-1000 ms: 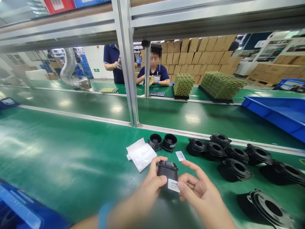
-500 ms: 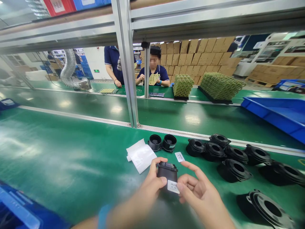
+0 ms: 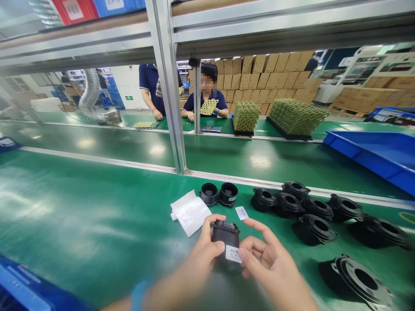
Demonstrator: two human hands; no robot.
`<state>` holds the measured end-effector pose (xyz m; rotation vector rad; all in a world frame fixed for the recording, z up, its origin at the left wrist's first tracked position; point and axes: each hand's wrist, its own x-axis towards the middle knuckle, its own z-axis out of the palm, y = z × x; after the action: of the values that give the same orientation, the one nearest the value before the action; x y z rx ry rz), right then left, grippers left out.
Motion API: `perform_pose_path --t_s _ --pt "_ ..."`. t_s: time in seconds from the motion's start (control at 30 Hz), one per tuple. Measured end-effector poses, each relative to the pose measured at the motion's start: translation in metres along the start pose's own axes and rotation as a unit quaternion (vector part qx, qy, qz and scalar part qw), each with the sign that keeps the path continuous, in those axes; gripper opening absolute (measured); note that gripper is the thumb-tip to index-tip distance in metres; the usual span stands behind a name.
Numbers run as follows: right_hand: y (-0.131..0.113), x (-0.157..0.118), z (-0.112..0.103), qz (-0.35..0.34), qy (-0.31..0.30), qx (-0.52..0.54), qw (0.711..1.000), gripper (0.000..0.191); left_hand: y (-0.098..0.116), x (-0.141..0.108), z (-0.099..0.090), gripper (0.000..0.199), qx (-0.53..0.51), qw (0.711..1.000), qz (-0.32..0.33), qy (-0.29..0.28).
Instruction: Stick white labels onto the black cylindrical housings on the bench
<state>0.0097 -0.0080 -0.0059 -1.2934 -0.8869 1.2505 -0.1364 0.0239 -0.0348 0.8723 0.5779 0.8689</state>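
Note:
My left hand [image 3: 205, 247] is closed around a black round plastic housing [image 3: 224, 235], held tilted above the green bench, its flanged end up. A white printed label [image 3: 232, 254] lies against the housing's near side. My right hand [image 3: 270, 259] has its thumb on that label's right edge, with the middle and lower fingers curled behind. Its index finger is stretched out, and a second white label [image 3: 241, 212] shows at the tip, seemingly stuck to it. Beyond my hands lies a white backing sheet [image 3: 191, 212], beside two upright black housings [image 3: 228, 194], one bearing a label.
Several black ring-topped housings [image 3: 316, 229] stand on the right. A metal post [image 3: 168, 86] rises from the rail ahead. Blue bins are at lower left [image 3: 22, 285] and far right [image 3: 372, 149]. Across the line, two co-workers [image 3: 207, 101] work near stacked yellow-green perforated panels [image 3: 246, 116].
The whole view has shifted slightly. My hands keep almost the same hold on the housing and label. Across the line, the seated co-worker's hand has lowered from the panel toward the table.

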Motion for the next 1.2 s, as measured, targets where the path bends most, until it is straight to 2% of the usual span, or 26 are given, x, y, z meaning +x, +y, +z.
perform_pose_path --t_s 0.53,1.03,1.2 --pt "0.001 -0.001 0.000 -0.003 0.006 -0.002 1.000 0.068 -0.001 -0.004 -0.011 0.053 0.094 0.996 -0.007 -0.002" --pt "0.001 -0.002 0.001 -0.005 0.007 -0.018 1.000 0.066 0.003 -0.004 -0.004 0.053 0.126 0.992 -0.006 0.006" --pt "0.004 0.000 -0.006 -0.017 0.005 -0.049 0.999 0.068 0.004 -0.004 -0.001 0.053 0.140 0.990 0.002 0.032"
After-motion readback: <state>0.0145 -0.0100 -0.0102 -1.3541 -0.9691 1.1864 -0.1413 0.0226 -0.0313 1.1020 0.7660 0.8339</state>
